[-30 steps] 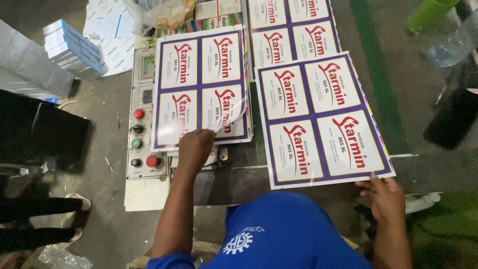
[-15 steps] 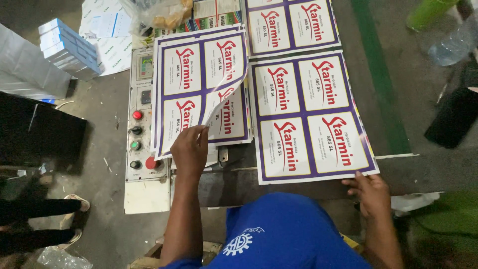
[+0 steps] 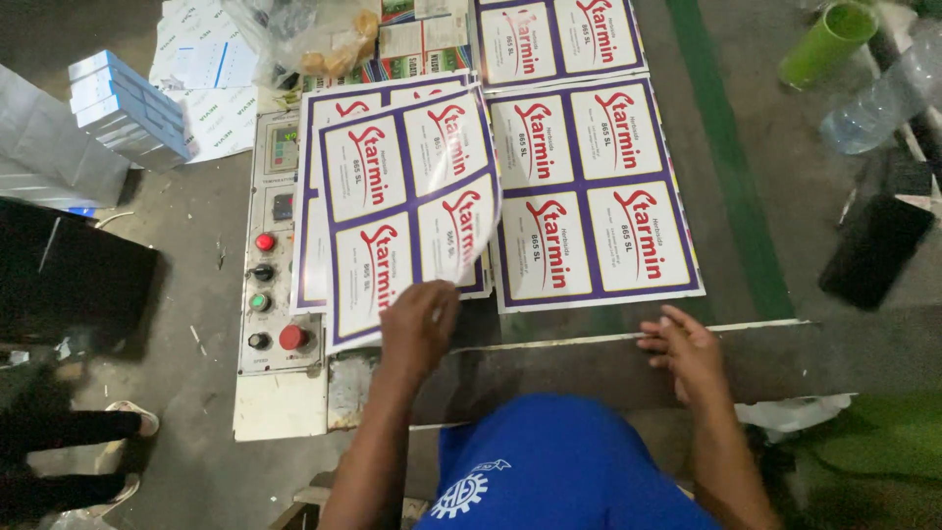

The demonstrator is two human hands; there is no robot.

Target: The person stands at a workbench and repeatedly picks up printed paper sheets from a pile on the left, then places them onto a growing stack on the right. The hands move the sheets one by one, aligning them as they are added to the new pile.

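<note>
My left hand [image 3: 417,329] grips the near edge of a glossy label sheet [image 3: 407,201], white labels with red lettering and purple borders. The sheet is lifted and curls above a stack of like sheets [image 3: 312,196] lying over the machine top. My right hand [image 3: 687,348] rests with fingers spread on the dark front ledge [image 3: 589,368], holding nothing. Just beyond it a second label sheet [image 3: 594,196] lies flat on the belt. A third sheet [image 3: 559,39] lies farther back.
A control panel [image 3: 275,265] with red, green and black buttons sits left of the stack. Blue-white boxes [image 3: 128,103], a plastic bag [image 3: 314,39], a green tube [image 3: 829,39], a clear bottle [image 3: 883,98] and a black object [image 3: 873,250] surround the machine. Someone's feet [image 3: 123,422] stand at left.
My left hand has lifted the top sheet off the stack and pulled it toward me. My right hand let go of the right sheet, which now lies farther away on the belt.
</note>
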